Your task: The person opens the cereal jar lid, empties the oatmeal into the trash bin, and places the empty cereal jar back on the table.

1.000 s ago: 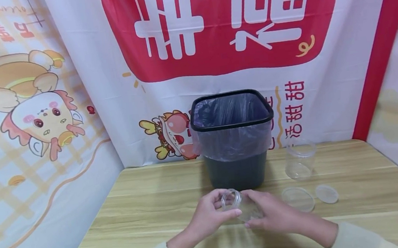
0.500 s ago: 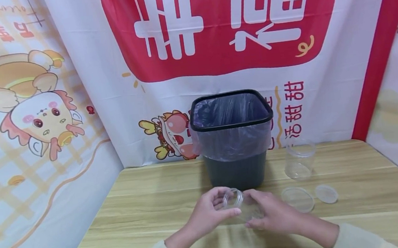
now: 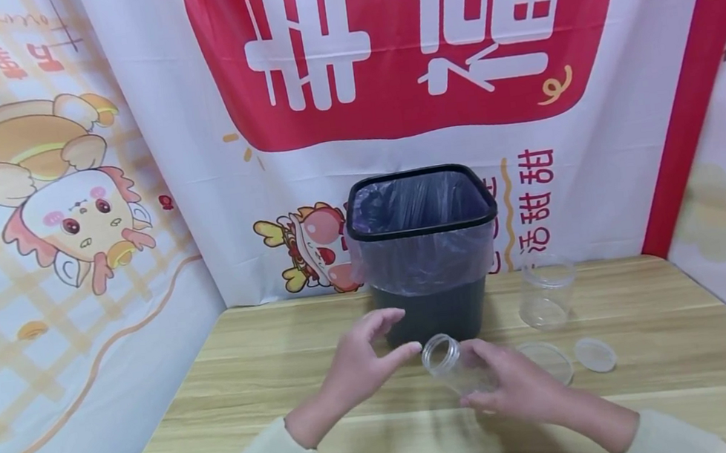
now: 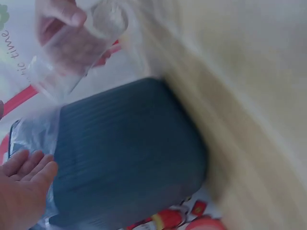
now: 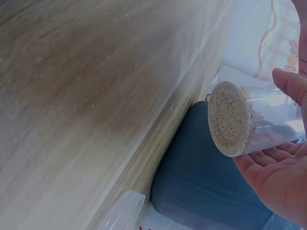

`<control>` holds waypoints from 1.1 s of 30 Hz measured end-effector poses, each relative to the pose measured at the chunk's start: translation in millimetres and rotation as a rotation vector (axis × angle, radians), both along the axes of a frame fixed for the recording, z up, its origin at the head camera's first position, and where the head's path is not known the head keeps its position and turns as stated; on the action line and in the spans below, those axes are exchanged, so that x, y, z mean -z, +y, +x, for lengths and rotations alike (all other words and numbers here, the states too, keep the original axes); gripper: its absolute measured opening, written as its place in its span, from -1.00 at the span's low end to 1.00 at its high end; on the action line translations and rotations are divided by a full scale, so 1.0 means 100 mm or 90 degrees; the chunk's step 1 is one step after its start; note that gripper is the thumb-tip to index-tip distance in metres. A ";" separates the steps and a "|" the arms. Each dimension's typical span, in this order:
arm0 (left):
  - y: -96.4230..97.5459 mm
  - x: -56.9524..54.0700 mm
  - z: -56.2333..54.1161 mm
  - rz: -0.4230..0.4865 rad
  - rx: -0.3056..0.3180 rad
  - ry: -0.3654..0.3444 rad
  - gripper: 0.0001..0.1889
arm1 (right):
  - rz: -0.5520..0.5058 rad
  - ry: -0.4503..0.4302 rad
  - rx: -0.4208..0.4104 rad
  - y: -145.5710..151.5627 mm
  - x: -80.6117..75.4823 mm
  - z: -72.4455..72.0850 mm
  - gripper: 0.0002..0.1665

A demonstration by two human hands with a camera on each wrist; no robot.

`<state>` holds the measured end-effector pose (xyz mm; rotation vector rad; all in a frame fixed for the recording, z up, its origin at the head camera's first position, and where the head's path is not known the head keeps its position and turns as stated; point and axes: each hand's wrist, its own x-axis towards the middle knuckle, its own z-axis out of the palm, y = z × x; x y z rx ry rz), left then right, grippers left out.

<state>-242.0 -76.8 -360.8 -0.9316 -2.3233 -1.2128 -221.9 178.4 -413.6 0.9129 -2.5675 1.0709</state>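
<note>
A clear plastic jar [image 3: 444, 358], uncapped, is tilted with its mouth toward the left hand. My right hand [image 3: 519, 386] grips it around the side. In the right wrist view, tan flaky bits [image 5: 226, 117] cover the jar's base on the inside. The left hand [image 3: 359, 358] is apart from the jar, thumb and fingers spread with nothing between them. In the left wrist view its fingers [image 4: 36, 167] look loosely extended before the dark bin [image 4: 129, 148]. That view is blurred around the jar.
Behind the hands stands the dark bin with a see-through liner [image 3: 427, 260] folded over its rim. Right of it, a larger clear container [image 3: 547, 304] stands on the wooden table [image 3: 272, 371]. A large clear lid [image 3: 550, 363] and a smaller lid [image 3: 596, 355] lie nearer.
My left hand has let go of the jar's mouth and moved left and slightly up. The right hand has shifted a little to the right with the jar.
</note>
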 end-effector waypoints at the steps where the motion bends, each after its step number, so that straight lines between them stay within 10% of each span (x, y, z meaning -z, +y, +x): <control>1: 0.00 -0.04 -0.01 -0.011 -0.008 0.035 -0.48 | 0.000 0.003 0.001 0.01 0.00 0.00 -0.37; 15: -0.05 -0.60 -0.36 -0.020 -0.024 0.358 -0.51 | 0.002 -0.006 0.030 0.13 -0.07 0.05 -0.37; 33: -0.10 -0.93 -0.79 -0.070 -0.091 0.343 -0.60 | -0.016 -0.001 0.023 0.24 0.00 0.04 -0.32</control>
